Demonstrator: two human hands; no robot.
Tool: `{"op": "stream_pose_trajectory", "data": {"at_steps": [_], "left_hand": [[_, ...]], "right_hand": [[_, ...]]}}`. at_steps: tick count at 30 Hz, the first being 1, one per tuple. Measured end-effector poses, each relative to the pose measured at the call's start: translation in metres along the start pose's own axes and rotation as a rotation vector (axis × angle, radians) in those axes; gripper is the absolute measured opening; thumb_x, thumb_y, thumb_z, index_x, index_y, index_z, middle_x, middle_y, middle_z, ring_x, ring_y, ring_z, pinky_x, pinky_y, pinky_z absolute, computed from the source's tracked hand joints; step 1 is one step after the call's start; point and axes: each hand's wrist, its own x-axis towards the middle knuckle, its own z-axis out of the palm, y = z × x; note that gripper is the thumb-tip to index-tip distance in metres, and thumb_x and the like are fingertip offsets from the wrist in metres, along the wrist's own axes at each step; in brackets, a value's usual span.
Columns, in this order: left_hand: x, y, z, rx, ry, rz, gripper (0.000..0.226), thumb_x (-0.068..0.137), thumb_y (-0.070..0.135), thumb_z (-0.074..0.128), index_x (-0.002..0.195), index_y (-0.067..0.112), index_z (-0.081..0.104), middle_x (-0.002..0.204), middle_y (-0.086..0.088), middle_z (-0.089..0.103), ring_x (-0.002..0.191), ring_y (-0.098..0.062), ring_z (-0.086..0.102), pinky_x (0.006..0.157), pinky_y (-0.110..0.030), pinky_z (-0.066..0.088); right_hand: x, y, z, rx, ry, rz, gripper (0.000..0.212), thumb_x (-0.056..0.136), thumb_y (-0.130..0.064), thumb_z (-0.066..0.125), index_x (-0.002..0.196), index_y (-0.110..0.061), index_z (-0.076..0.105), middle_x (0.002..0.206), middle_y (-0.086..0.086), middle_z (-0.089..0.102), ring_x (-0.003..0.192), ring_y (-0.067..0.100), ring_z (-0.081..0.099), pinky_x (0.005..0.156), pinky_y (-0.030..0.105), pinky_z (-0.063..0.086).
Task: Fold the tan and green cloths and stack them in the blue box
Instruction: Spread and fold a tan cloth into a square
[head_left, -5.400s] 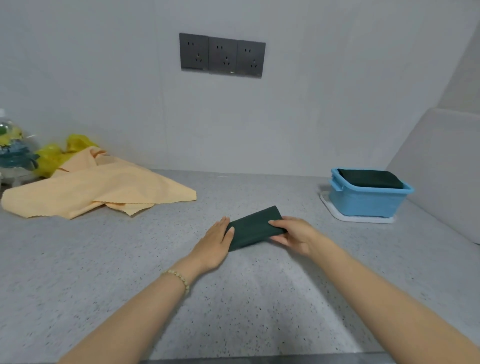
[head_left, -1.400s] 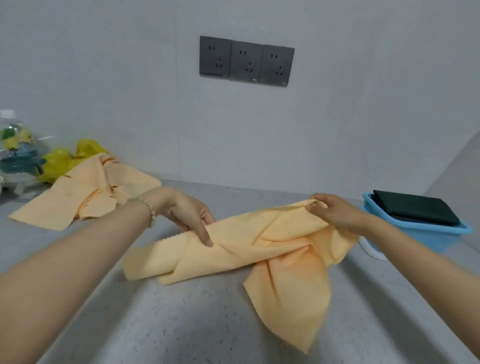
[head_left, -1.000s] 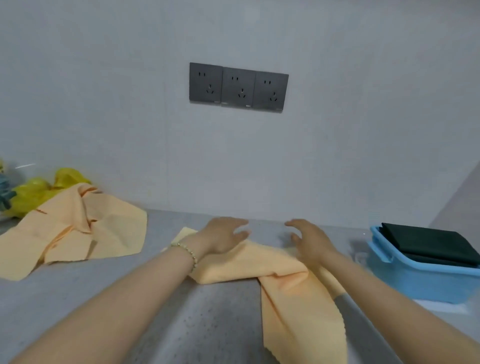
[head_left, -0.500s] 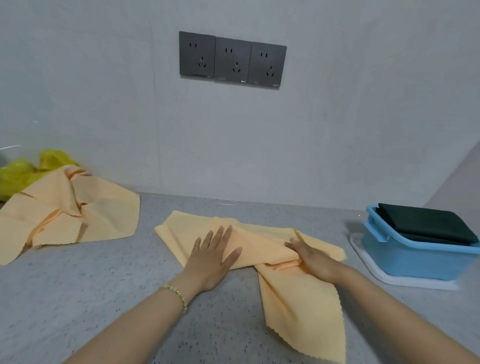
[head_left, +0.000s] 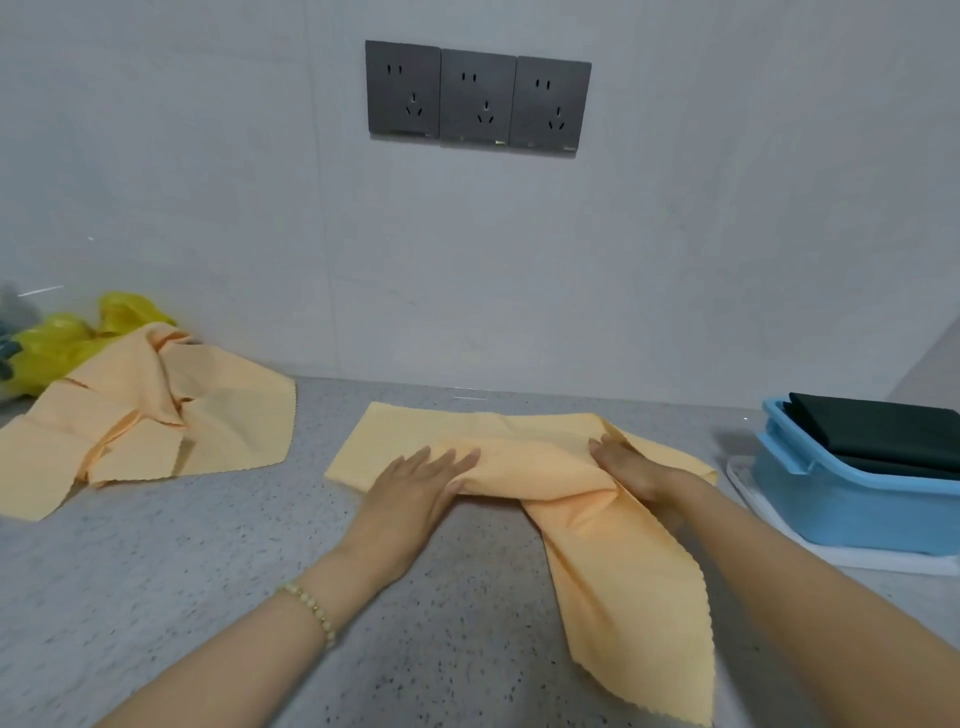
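Nearest: grey speckled bench (head_left: 156, 597), both bare forearms coming in from the near edge. Bead bracelet (head_left: 311, 613) on the left wrist.

Tan cloth (head_left: 623, 587) lies mid-bench, unfolded and bunched. One long pointed flap runs toward the near right, zigzag edge, its tip at the bottom of the frame. The rest is a rumpled band lying left to right across the bench, with a flatter strip on its far side.

Left grip (head_left: 415, 483): palm down, fingers straight and slightly spread, flat on the left end of the band. Pressing, not holding. The cloth's left corner sticks out just left of and beyond the fingertips.

Right grip (head_left: 634, 470): on the right end of the band, fingers bent into the fabric, a fold lying over its near side. Cannot tell if it pinches the cloth or only pushes on it. The near flap starts right under this wrist.

The bunched ridge of cloth sits between the two grips, touching both.

Farther left: second tan cloth (head_left: 156, 431), crumpled and spread, well apart from the first. Right: blue box (head_left: 852, 514) on a white tray (head_left: 841, 558), folded green cloths (head_left: 878, 431) stacked inside, top one above the rim. The box is near the right grip, not touching.

Far left: yellow bag (head_left: 57, 343) behind the second cloth. Back wall: three dark sockets (head_left: 478, 98) in a row.
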Motion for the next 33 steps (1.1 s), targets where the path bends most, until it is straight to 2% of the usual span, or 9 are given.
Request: {"op": "stream_pose_trajectory", "data": {"at_steps": [3,6,9,13,17,20,23,29,33], "left_hand": [[-0.031,-0.018,-0.018,0.141,0.024,0.146,0.046,0.104,0.033,0.016,0.149,0.036,0.013,0.157,0.008,0.021,0.145,-0.016,0.021,0.117,-0.029,0.016],[-0.063,-0.026,-0.027,0.237,0.092,0.299,0.045,0.098,0.040,0.031,0.130,0.026,0.059,0.127,0.008,0.062,0.117,-0.015,0.060,0.101,-0.030,0.045],[-0.073,-0.027,-0.038,0.055,0.200,0.295,0.047,0.097,0.048,0.034,0.117,0.022,0.068,0.113,0.012,0.068,0.101,-0.013,0.064,0.093,-0.023,0.037],[-0.048,0.004,-0.043,-0.062,0.194,0.304,0.060,0.094,0.056,0.035,0.146,0.027,0.036,0.152,0.010,0.033,0.133,-0.009,0.036,0.112,-0.027,0.020],[-0.016,0.039,-0.023,0.056,-0.033,0.366,0.093,0.084,0.070,0.045,0.143,0.040,-0.020,0.155,0.019,-0.017,0.144,-0.002,-0.013,0.115,-0.025,-0.016],[-0.002,0.062,-0.016,-0.019,-0.134,0.330,0.107,0.076,0.071,0.055,0.150,0.032,-0.012,0.159,0.012,-0.008,0.145,-0.008,-0.011,0.118,-0.032,-0.011],[0.003,0.080,-0.019,-0.127,-0.120,0.318,0.101,0.077,0.070,0.057,0.152,0.029,0.004,0.159,0.011,0.010,0.146,-0.007,-0.003,0.118,-0.032,-0.008],[-0.014,0.090,-0.046,-0.190,-0.004,0.263,0.062,0.084,0.059,0.057,0.138,0.031,0.044,0.117,0.007,0.059,0.121,-0.018,0.045,0.109,-0.031,0.025],[-0.035,0.093,-0.054,-0.122,0.086,0.336,0.040,0.081,0.059,0.061,0.108,0.029,0.061,0.092,0.010,0.048,0.097,-0.012,0.044,0.079,-0.023,0.024]], "right_hand": [[0.011,0.002,0.002,-0.174,0.095,-0.022,0.054,0.103,-0.041,0.012,0.152,-0.017,0.012,0.160,0.001,0.002,0.147,0.017,-0.001,0.118,0.033,0.001],[0.011,0.008,0.006,-0.257,0.176,-0.067,0.051,0.103,-0.040,0.021,0.151,-0.023,0.017,0.160,-0.002,0.007,0.147,0.016,0.004,0.119,0.035,0.006],[-0.009,0.003,0.012,-0.194,0.279,-0.228,0.049,0.102,-0.038,0.034,0.148,-0.024,0.028,0.158,-0.005,0.015,0.145,0.015,0.016,0.118,0.033,0.014],[-0.070,-0.007,0.022,0.045,0.414,-0.312,0.042,0.097,-0.044,0.042,0.131,-0.022,0.053,0.146,-0.005,0.042,0.134,0.013,0.038,0.109,0.025,0.028],[-0.146,-0.005,0.042,0.273,0.281,-0.221,0.089,0.068,-0.083,0.045,0.140,-0.032,0.040,0.134,-0.021,0.040,0.132,0.007,0.037,0.102,0.022,0.027],[-0.167,-0.001,0.054,0.139,0.152,-0.153,0.086,0.083,-0.045,0.064,0.151,-0.024,0.017,0.145,-0.011,0.034,0.134,0.011,0.036,0.104,0.022,0.031],[-0.181,-0.011,0.051,0.102,0.287,-0.317,0.054,0.084,0.006,0.042,0.131,-0.018,0.054,0.123,-0.005,0.063,0.112,0.011,0.058,0.091,0.020,0.047],[-0.224,-0.015,0.040,-0.374,0.576,-0.629,0.063,0.080,0.012,0.047,0.131,-0.024,0.056,0.132,-0.005,0.058,0.121,0.013,0.055,0.097,0.023,0.043],[-0.256,-0.014,0.034,-0.848,0.719,-0.883,0.071,0.050,0.015,0.082,0.116,-0.006,0.067,0.117,0.009,0.068,0.103,0.026,0.067,0.077,0.033,0.058]]}}
